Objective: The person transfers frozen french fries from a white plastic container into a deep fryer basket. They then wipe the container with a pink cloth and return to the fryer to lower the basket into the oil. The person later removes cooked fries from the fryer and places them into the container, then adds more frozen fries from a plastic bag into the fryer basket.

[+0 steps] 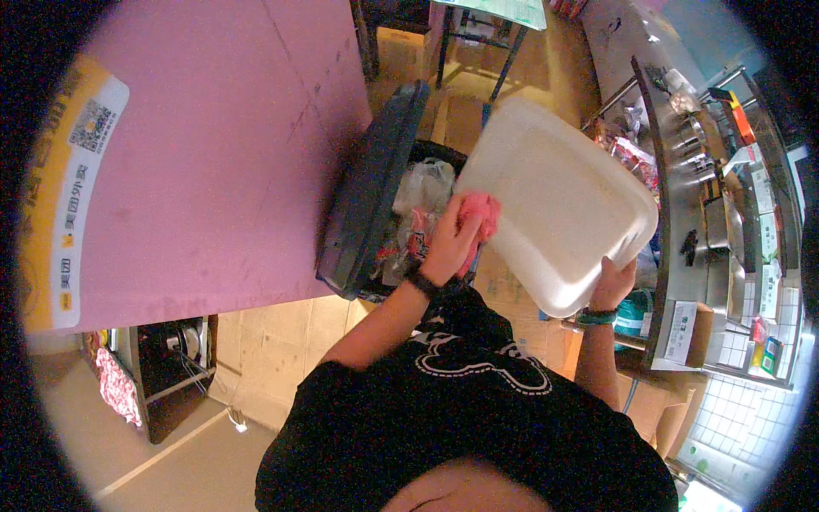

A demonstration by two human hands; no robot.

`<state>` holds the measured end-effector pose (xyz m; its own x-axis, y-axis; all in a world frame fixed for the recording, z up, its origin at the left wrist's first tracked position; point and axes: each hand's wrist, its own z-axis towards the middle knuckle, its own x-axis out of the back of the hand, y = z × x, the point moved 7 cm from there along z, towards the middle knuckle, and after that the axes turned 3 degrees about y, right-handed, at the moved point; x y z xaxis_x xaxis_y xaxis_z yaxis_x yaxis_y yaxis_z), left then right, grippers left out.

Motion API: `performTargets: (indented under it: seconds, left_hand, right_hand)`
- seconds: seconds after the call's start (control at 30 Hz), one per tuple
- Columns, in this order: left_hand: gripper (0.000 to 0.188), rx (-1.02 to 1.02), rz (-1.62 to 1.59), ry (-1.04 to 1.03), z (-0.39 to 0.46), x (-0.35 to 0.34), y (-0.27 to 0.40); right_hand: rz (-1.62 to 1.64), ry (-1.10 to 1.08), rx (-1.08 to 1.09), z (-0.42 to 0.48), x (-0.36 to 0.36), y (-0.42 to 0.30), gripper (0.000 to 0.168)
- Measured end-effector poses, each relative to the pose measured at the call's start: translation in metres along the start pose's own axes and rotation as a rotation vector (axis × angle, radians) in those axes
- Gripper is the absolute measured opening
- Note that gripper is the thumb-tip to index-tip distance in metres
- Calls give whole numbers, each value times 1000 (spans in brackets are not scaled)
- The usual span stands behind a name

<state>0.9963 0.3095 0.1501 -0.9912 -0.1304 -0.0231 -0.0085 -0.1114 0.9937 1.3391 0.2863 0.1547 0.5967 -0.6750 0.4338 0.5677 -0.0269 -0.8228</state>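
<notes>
My right hand (614, 286) grips the lower right edge of a white plastic tray or shallow tub (563, 198), which is held tilted. My left hand (453, 240) is closed on a crumpled pink cloth (481, 216), close to the tray's left edge; whether the cloth touches the tray, I cannot tell. Under and behind my left hand stands a black trash bin with its dark lid (374, 192) tipped up on the left. Clear plastic bags (425, 185) and red-printed wrappers lie inside the bin.
At the left is a large pink surface (224, 160) with a printed strip along its edge. A steel shelf unit (688, 224) with containers and cardboard boxes runs along the right. A small table (505, 9) stands at the top. Flattened cardboard (281, 352) lies low at the left.
</notes>
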Motion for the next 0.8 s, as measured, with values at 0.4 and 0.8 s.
performTargets:
  seconds: [0.4, 0.8]
  left_hand:
    - [28, -285, 404, 99, 141, -18, -138]
    - [24, -364, 853, -92, 103, -65, -185]
  right_hand:
    - [12, -195, -51, -44, -16, -91, 48]
    - [-102, -192, 285, -32, -25, -106, 34]
